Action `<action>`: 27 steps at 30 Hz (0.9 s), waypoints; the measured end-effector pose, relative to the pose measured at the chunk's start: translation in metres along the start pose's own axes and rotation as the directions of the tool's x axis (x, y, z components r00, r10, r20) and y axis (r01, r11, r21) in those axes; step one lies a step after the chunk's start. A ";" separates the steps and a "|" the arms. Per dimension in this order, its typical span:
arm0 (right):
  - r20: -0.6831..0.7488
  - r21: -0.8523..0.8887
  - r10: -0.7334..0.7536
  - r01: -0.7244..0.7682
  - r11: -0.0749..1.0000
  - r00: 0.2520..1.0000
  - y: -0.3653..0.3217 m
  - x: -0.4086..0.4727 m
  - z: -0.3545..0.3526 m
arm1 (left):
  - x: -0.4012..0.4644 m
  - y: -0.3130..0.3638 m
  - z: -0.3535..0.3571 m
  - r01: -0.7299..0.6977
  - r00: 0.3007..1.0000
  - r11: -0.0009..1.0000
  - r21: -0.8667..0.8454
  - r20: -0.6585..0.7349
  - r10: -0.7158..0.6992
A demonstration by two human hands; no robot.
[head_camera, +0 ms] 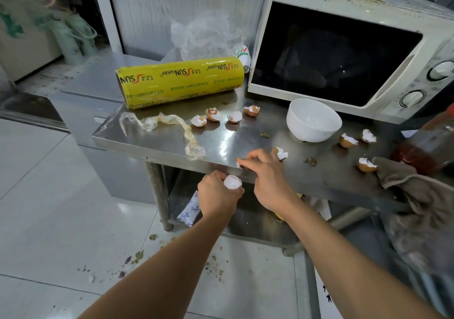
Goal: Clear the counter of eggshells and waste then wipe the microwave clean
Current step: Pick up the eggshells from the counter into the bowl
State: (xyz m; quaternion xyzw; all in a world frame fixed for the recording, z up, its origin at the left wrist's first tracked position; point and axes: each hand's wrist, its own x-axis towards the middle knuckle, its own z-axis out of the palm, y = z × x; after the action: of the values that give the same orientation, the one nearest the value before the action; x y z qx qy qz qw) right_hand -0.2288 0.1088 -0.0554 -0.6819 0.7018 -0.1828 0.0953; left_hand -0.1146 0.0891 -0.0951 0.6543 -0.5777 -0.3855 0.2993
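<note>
Both hands work at the counter's (172, 150) near edge. Left hand (217, 194), just below the edge, holds an eggshell half (232, 181). Right hand (266, 171) pinches a small shell bit (238, 164) on the edge. Shell picking looks in hand; next, gather four eggshells (224, 116) farther back. Microwave (344, 53) waits behind, unwiped.

Two bare forearms reach into view from the bottom edge, with no sleeves, watch or bracelets visible on either. The left hand (216, 193) and right hand (266, 175) wear no gloves and no rings. The one fingernail that shows clearly, on the right hand, looks dark.
</note>
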 end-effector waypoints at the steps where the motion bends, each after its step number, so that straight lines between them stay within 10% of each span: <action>1: 0.001 -0.007 -0.005 0.005 1.000 1.000 0.000 -0.002 0.000 | 0.001 0.001 0.001 0.002 1.000 1.000 -0.003 -0.008 -0.002; 14: -0.020 0.097 -0.036 0.038 0.995 0.999 -0.004 -0.018 -0.001 | 0.000 -0.002 0.004 -0.034 0.999 0.999 0.024 -0.035 0.035; 27: -0.212 0.276 0.305 -0.243 0.930 0.928 0.018 -0.028 -0.059 | -0.031 0.044 -0.028 -0.152 0.988 0.987 0.048 -0.008 0.152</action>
State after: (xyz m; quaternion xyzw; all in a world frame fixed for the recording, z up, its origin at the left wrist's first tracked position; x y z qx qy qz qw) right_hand -0.2661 0.1445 -0.0119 -0.5306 0.7692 -0.3374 0.1138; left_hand -0.1151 0.1115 -0.0385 0.6175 -0.6332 -0.3439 0.3155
